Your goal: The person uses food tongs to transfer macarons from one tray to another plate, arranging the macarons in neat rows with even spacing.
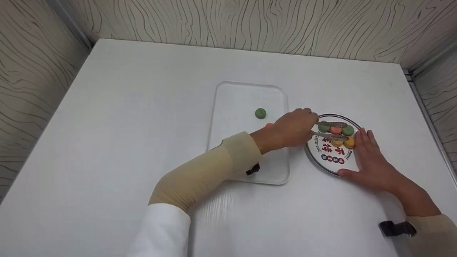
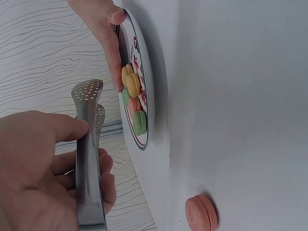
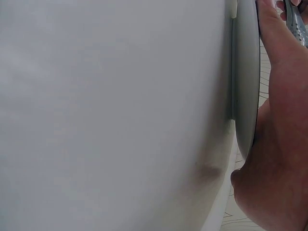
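Observation:
Metal tongs (image 1: pixel 330 135) with perforated tips are gripped in my left hand (image 1: pixel 296 126), which reaches across to the plate. The two tong arms stand apart above the macarons, with nothing between the tips in the left wrist view. On the round printed plate (image 1: pixel 317 152) lie two green macarons (image 1: pixel 348 130), a pink one (image 2: pixel 134 105) and two yellow ones (image 2: pixel 133 85), grouped toward its far side. My right hand (image 1: pixel 375 166) rests against the plate's right rim, fingers straight and thumb spread to the near edge.
A clear rectangular tray (image 1: pixel 246 96) lies left of the plate, partly under my left arm. On it sit a green macaron (image 1: pixel 260 113) and a pink macaron (image 1: pixel 269 125), mostly hidden by my wrist in the head view. Wood-grain panels (image 1: pixel 228 23) border the white table (image 1: pixel 125 117).

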### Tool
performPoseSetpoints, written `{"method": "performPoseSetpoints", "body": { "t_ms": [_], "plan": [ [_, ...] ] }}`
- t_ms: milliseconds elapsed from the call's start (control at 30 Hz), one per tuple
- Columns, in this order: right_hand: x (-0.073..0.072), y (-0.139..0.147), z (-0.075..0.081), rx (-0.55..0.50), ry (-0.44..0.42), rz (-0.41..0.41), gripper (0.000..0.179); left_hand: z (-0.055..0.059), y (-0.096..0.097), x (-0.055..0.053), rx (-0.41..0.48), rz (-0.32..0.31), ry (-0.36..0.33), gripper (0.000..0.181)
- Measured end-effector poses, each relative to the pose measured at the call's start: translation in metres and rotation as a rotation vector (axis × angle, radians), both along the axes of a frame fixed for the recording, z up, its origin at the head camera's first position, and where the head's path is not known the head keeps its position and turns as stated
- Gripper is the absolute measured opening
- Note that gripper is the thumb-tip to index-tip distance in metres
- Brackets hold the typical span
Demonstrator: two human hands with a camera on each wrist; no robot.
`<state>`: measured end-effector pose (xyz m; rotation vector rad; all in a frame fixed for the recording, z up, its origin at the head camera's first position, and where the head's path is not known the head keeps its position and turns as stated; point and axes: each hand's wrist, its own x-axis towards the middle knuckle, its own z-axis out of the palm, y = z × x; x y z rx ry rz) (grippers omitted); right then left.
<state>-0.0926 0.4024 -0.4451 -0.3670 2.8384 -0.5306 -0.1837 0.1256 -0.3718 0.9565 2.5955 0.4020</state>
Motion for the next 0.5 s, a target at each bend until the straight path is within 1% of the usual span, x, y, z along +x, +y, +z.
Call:
{"method": "performPoseSetpoints", "body": {
  "t_ms": [267,500],
  "plan": [
    [-0.002,0.000,0.001,0.016,-0.002,0.006,0.126,0.004,-0.015,-0.001,0.038,0.016,0.011,0.039],
    [-0.001,-0.001,0.001,0.023,-0.012,-0.003,0.127,0.006,-0.032,-0.003,0.071,-0.006,0.044,0.040]
  ]
}}
